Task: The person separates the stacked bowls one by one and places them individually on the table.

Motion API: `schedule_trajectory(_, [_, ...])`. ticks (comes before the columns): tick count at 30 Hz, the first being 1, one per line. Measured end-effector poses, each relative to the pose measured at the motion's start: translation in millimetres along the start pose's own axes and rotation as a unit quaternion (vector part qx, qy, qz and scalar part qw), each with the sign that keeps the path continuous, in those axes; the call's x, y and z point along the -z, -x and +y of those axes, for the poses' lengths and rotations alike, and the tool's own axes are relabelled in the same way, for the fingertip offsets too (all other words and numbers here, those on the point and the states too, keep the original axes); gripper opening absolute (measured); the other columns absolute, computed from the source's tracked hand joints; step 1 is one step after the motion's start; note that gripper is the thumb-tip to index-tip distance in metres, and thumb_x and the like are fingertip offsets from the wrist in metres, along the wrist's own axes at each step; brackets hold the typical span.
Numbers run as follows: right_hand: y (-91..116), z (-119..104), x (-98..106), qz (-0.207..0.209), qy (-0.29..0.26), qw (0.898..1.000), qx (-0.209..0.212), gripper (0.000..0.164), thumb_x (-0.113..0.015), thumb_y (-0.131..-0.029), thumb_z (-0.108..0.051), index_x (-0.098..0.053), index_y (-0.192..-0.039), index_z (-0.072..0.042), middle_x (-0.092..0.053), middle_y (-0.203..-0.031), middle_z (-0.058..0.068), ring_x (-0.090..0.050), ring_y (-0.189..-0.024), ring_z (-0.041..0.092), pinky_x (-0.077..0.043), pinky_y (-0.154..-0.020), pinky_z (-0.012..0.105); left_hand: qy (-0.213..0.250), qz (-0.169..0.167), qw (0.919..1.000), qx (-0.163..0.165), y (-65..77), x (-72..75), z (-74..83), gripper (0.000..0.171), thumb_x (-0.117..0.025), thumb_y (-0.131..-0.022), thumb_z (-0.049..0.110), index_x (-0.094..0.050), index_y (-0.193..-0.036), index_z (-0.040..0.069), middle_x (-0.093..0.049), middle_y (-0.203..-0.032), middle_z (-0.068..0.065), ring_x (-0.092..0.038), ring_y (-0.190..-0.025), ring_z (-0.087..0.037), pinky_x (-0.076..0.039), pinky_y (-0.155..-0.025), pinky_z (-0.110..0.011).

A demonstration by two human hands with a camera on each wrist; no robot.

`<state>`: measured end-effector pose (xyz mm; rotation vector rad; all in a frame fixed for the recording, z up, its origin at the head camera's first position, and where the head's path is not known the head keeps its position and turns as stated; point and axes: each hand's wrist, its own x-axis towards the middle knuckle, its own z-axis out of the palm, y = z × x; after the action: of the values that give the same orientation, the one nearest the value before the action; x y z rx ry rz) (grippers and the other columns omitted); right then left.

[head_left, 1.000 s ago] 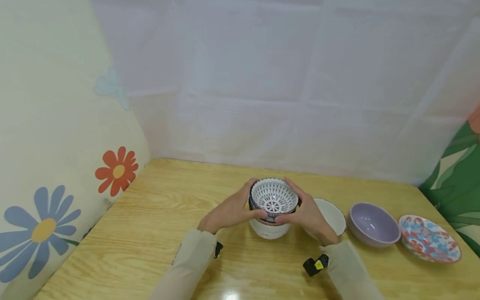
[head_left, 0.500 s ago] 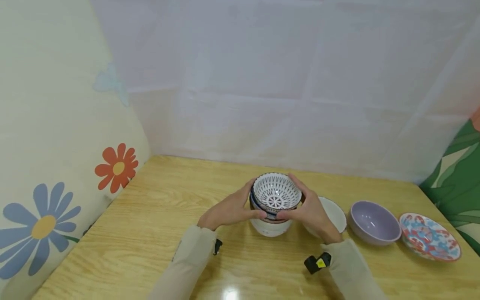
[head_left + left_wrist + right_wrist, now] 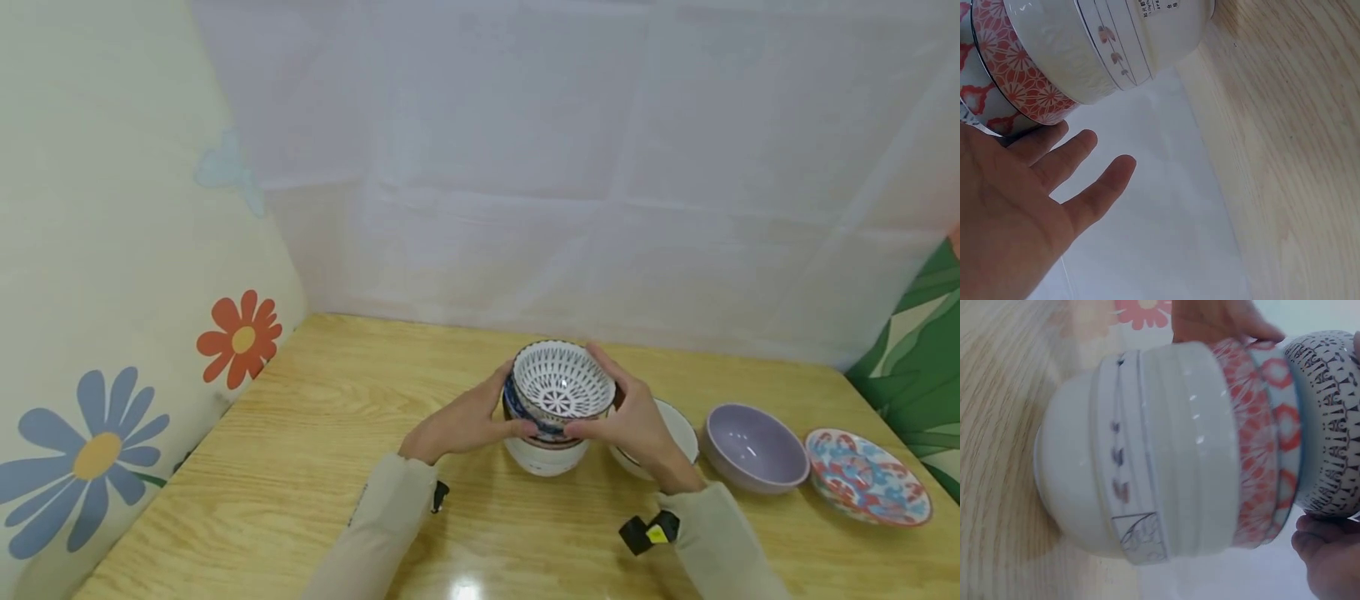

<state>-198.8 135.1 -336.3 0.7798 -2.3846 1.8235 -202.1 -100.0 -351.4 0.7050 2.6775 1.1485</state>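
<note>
A stack of nested bowls stands on the wooden table, with a cream-white bowl (image 3: 546,460) at its base. Red-patterned bowls (image 3: 1252,450) sit higher in the stack, clear in both wrist views. At the top, a small black-and-white patterned bowl (image 3: 564,380) is tilted and raised partly out of the stack. My right hand (image 3: 639,423) grips this bowl by its side, thumb in front. My left hand (image 3: 461,423) holds the upper stacked bowls from the left, thumb on the near side; its other fingers (image 3: 1100,190) spread out, straight.
Right of the stack, a white bowl (image 3: 678,432) is partly hidden by my right hand. Beyond it come a purple bowl (image 3: 756,448) and a red-and-blue patterned dish (image 3: 868,477). A white cloth (image 3: 480,167) hangs behind the wooden table (image 3: 360,392).
The black-and-white bowl has risen and shifted slightly right with my right hand, so more of the bowl beneath shows. My left hand stays at the stack's side.
</note>
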Motion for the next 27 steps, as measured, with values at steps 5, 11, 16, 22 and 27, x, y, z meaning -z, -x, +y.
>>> schedule_trajectory(5, [6,-10,1,-0.006,-0.003,1.000,0.022,0.101,-0.081,-0.061,-0.003,-0.021,-0.142,-0.003,-0.022,-0.146,0.014,-0.034,-0.124,0.030,-0.037,-0.088,0.010,-0.008,0.002,1.0000,0.004,0.1,-0.6,1.2,0.099,-0.058,-0.073,0.062,0.001,-0.144,0.025,-0.015,-0.149,0.001,-0.021,-0.133,-0.015,-0.027,-0.104,-0.041])
schedule_trajectory(11, [17,-23,-1,-0.011,-0.008,1.000,0.026,0.104,-0.081,-0.058,0.000,-0.021,-0.142,-0.004,-0.022,-0.146,0.011,-0.032,-0.126,0.029,-0.035,-0.092,0.011,-0.025,0.006,0.9997,0.004,0.0,-0.2,1.1,0.093,-0.059,-0.078,0.054,-0.002,-0.145,0.024,-0.017,-0.148,-0.001,-0.023,-0.132,-0.018,-0.028,-0.104,-0.042])
schedule_trajectory(16, [28,-26,0,-0.008,-0.021,0.999,0.033,0.106,-0.081,-0.055,0.004,-0.021,-0.142,-0.004,-0.023,-0.146,0.011,-0.032,-0.126,0.026,-0.036,-0.093,0.014,-0.034,0.001,0.9994,-0.007,1.2,1.0,0.1,0.088,-0.059,-0.082,0.044,-0.002,-0.145,0.023,-0.015,-0.149,-0.002,-0.022,-0.132,-0.020,-0.027,-0.105,-0.041])
schedule_trajectory(22, [42,-28,-1,-0.015,-0.035,0.998,0.052,0.104,-0.079,-0.056,0.007,-0.021,-0.142,-0.003,-0.020,-0.146,0.017,-0.032,-0.126,0.024,-0.036,-0.094,0.016,-0.043,-0.003,0.9990,-0.009,1.7,1.4,-0.2,0.087,-0.057,-0.083,0.043,0.001,-0.145,0.021,-0.011,-0.149,-0.003,-0.020,-0.133,-0.021,-0.024,-0.106,-0.040])
schedule_trajectory(27, [53,-28,-4,-0.022,-0.033,0.997,0.062,0.103,-0.079,-0.056,0.007,-0.022,-0.141,-0.003,-0.020,-0.146,0.019,-0.035,-0.124,0.020,-0.038,-0.092,0.018,-0.048,-0.002,0.9987,-0.016,0.9,1.2,-0.2,0.088,-0.056,-0.082,0.049,0.001,-0.145,0.022,-0.013,-0.149,-0.004,-0.021,-0.133,-0.021,-0.024,-0.106,-0.039])
